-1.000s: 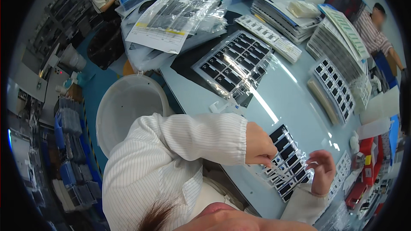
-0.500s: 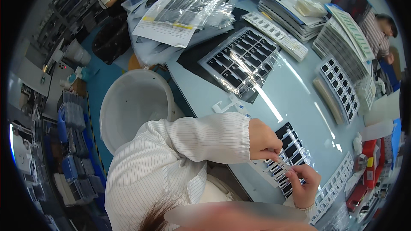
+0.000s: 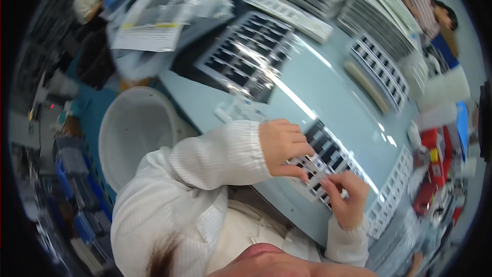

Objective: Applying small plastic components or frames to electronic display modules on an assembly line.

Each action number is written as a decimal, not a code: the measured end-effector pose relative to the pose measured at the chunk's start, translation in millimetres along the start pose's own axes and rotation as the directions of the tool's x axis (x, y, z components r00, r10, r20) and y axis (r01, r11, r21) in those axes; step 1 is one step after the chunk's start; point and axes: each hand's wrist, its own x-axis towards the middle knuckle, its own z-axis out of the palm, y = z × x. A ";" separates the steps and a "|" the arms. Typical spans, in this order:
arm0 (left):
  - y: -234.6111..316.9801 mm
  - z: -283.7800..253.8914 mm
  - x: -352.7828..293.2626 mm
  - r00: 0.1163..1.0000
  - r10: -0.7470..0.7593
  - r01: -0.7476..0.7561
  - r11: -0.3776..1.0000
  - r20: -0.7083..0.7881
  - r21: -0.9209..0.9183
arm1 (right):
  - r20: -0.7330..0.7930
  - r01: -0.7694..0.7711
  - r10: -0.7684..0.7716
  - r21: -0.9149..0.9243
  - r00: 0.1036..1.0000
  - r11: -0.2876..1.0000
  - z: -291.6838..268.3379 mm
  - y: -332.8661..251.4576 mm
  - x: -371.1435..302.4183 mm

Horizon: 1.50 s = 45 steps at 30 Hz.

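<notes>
Black-and-white sheet (image 3: pixel 332 150) lying by desk's (image 3: pixel 356 129) near edge; probably light, bendable, scratch-prone, margins best for gripping. Left hand's (image 3: pixel 286 149) thumb and forefinger standing apart; right's (image 3: pixel 350 198) nearly meeting, hold unclear.

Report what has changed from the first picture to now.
The right hand has moved left, now close to the left hand over the sheet of black pieces. The left hand's fingers, curled before, reach out straighter. Blur hides whether anything was gripped or released. The view shifted, setting the scene further left and higher. The white bin and larger tray stayed put.
</notes>
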 end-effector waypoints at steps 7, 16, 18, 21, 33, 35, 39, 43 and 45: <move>-14.0 14.6 16.9 1.000 -0.024 0.021 0.955 -0.007 -0.297 | -0.041 -0.030 0.036 0.130 0.999 0.991 -2.4 11.2 4.7; -3.7 9.0 22.6 0.948 -0.287 0.317 0.850 0.136 -0.420 | 0.049 -0.205 0.211 0.523 0.976 0.827 -6.2 27.5 5.7; -3.3 9.5 23.8 0.955 -0.263 0.297 0.862 0.139 -0.411 | 0.060 -0.216 0.220 0.554 0.974 0.804 -8.7 28.1 6.2; -3.2 9.5 22.5 0.969 -0.216 0.247 0.880 0.121 -0.406 | 0.126 -0.258 0.227 0.562 0.966 0.786 -10.4 26.2 4.6; 0.5 1.4 21.1 1.000 -0.006 0.005 0.972 -0.002 -0.235 | 0.289 -0.358 0.215 0.810 0.933 0.464 4.8 30.3 5.2; -0.1 2.6 20.8 1.000 -0.002 -0.002 0.977 -0.019 -0.212 | 0.300 -0.327 0.133 0.825 0.945 0.461 8.1 30.1 4.6; 1.2 4.0 20.0 0.999 0.051 -0.048 0.965 0.004 -0.257 | 0.348 -0.308 0.005 0.822 0.938 0.479 10.3 27.4 4.4; 0.3 9.1 18.6 1.000 0.003 -0.002 0.980 0.003 -0.199 | 0.183 -0.003 -0.217 0.771 0.959 0.637 10.7 27.7 4.0; 1.8 9.2 16.7 0.999 -0.028 0.031 0.981 0.017 -0.193 | 0.191 -0.024 -0.188 0.762 0.963 0.648 11.8 22.5 1.9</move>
